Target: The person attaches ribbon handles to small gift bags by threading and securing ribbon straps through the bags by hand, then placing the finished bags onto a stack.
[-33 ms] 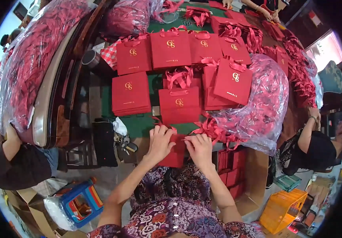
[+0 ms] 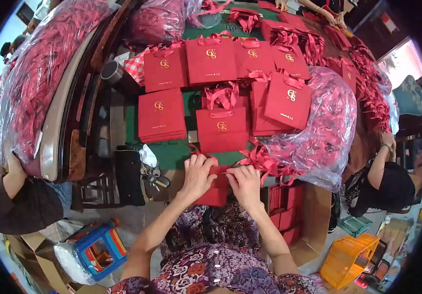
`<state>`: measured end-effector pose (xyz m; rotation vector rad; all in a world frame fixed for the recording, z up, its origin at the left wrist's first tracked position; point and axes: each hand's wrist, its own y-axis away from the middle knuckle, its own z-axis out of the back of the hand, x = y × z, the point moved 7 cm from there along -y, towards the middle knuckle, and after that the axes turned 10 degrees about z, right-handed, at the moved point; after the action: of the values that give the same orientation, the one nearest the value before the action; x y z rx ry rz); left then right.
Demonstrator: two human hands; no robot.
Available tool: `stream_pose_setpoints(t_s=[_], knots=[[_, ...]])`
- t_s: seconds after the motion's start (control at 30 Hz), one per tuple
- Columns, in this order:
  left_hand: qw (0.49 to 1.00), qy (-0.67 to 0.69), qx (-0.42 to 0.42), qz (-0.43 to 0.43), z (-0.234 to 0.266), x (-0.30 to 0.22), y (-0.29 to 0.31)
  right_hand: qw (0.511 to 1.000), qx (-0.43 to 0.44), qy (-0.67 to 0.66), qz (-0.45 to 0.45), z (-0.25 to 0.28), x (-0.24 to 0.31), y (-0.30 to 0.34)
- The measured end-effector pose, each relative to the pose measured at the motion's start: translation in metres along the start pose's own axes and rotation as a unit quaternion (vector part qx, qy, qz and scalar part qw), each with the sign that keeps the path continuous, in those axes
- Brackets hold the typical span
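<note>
At the table's near edge, above my lap, a red paper gift bag [image 2: 213,196] stands between my two hands. My left hand [image 2: 198,174] is closed on the bag's upper left side, where a bit of red ribbon shows by its fingers. Thumb and fingers of my right hand [image 2: 245,182] pinch together at the bag's upper right edge. A tiny thin tip shows there, but what it belongs to is too small to tell. A loose bunch of red ribbons [image 2: 260,159] lies just beyond my right hand. Straight ahead, another red gift bag [image 2: 222,131] with a ribbon handle lies on the green tabletop [image 2: 171,156].
Several stacks of red bags [image 2: 211,61] fill the table ahead. A clear plastic sack of ribbons [image 2: 331,122] bulges at the right. A dark tumbler [image 2: 113,73] stands at the left. Below right are a cardboard box [image 2: 317,220] and an orange crate [image 2: 350,259]. People sit on both sides.
</note>
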<state>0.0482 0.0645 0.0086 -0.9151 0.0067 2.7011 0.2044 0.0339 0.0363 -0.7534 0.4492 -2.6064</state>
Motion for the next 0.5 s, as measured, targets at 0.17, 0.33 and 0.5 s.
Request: stream_pose_setpoints(t_s=[0.17, 0.33, 0.5], knots=[[0.998, 0.04, -0.008, 0.042, -0.001, 0.011, -0.01, 0.998, -0.014, -0.063, -0.009, -0.022, 0.014, -0.001], [0.994, 0.096, 0.008, 0.057, 0.002, 0.022, -0.011, 0.978, -0.051, -0.197, -0.037, -0.028, 0.048, -0.013], [0.989, 0.12, 0.028, 0.086, 0.012, 0.025, -0.012, 0.962, -0.069, -0.214, -0.154, -0.029, 0.023, -0.005]])
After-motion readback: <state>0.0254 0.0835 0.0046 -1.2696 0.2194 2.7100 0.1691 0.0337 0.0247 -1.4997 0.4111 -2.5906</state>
